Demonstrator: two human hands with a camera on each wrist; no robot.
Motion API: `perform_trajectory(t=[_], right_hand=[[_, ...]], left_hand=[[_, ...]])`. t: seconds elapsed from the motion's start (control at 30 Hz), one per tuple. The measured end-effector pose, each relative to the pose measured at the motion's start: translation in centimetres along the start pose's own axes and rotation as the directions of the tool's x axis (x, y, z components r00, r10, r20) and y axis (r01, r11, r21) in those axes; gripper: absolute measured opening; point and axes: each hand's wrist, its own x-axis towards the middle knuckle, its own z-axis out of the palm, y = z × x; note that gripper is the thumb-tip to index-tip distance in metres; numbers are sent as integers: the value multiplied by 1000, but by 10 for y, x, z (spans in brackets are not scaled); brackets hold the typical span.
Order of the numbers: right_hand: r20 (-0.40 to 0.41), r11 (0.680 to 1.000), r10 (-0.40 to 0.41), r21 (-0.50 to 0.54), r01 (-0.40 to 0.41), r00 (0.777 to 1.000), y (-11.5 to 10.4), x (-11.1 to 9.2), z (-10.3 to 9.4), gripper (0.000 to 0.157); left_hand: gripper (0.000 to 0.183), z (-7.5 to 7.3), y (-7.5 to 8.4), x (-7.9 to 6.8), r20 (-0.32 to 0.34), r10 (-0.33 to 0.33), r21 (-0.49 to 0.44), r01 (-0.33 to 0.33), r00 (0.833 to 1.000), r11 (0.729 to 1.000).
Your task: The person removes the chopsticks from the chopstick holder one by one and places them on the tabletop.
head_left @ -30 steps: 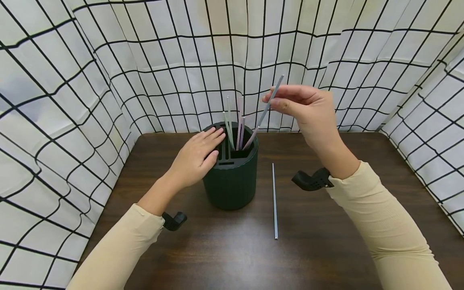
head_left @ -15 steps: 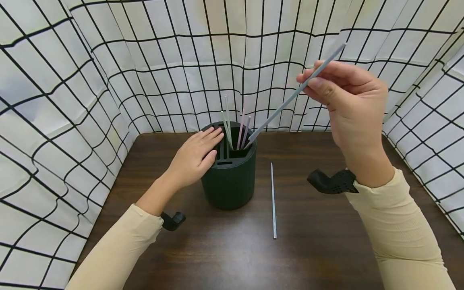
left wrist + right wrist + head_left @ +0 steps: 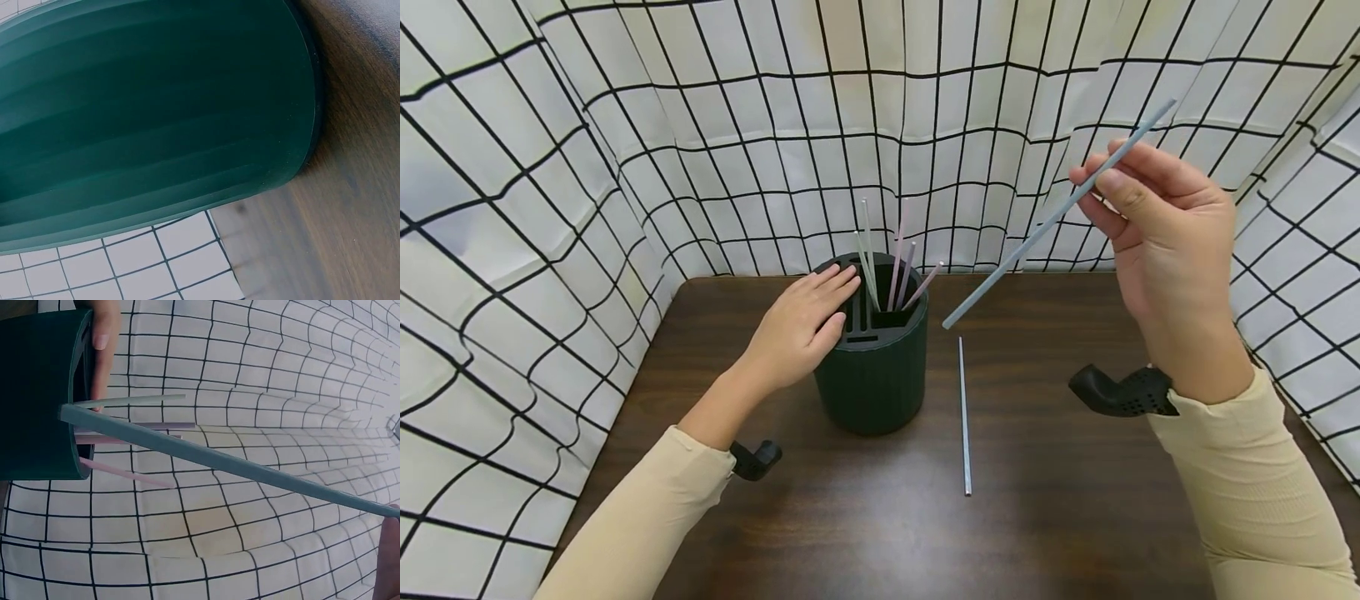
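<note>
My right hand (image 3: 1172, 217) pinches a blue-grey chopstick (image 3: 1052, 218) near its upper part, between thumb and fingers. The chopstick slants down to the left, its lower end in the air right of the dark green utensil holder (image 3: 871, 383). On the holder's slotted top rests my left hand (image 3: 797, 325), fingers stretched out. Several pale green, pink and purple chopsticks (image 3: 901, 250) lean in the holder's open compartment. A second blue-grey chopstick (image 3: 965, 417) lies on the table right of the holder. In the left wrist view the holder's ribbed wall (image 3: 156, 112) hides the left hand.
The dark wooden table (image 3: 850, 533) carries the holder and the loose chopstick. White curtains with a black grid (image 3: 760, 167) surround its back and sides. A black wrist camera (image 3: 1120, 392) juts out from each wrist.
My right hand has drawn the blue-grey chopstick away from above the holder, to the right, and its lower end is now apart from the holder. The left hand stays put.
</note>
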Motion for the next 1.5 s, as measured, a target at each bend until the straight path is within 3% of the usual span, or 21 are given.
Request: perform_trajectory(t=[0.17,0.3,0.53,0.73,0.83,0.97,1.13,1.3,1.4,1.5], right_hand=[[21,989,138,-57,-136,990,3,5,-13,23],[36,947,307,-108,-302,951,9,11,-26,20],[49,829,541,-203,-522,840,31,21,-56,20],[-32,705,666,-298,-643,745,57,19,-78,16],[-49,643,727,-303,-703,685,69,15,-89,17],[-55,575,783,-318,-754,620,87,11,-106,20],[-80,510,811,-389,-767,580,108,5,-125,19],[-110,451,842,-393,-801,528,125,0,-142,20],[-126,433,850,-385,-815,511,132,-4,-149,21],[-126,431,849,-394,-812,512,140,-6,-153,20]], left_hand=[[51,0,-1,-1,-13,1,7,-1,1000,1000],[51,0,0,-3,-7,-1,5,1,1000,1000],[51,0,0,-3,-12,-3,4,3,1000,1000],[50,0,0,-4,-14,-5,7,5,1000,1000],[51,1,0,-4,-14,-3,3,3,1000,1000],[50,3,0,-4,-13,1,3,-1,1000,1000],[50,5,-1,-4,-24,7,10,-7,1000,1000],[50,4,-1,-2,-24,11,8,-11,1000,1000],[51,4,-1,-1,-17,8,7,-8,1000,1000],[51,4,-1,-1,-17,4,13,-4,1000,1000]])
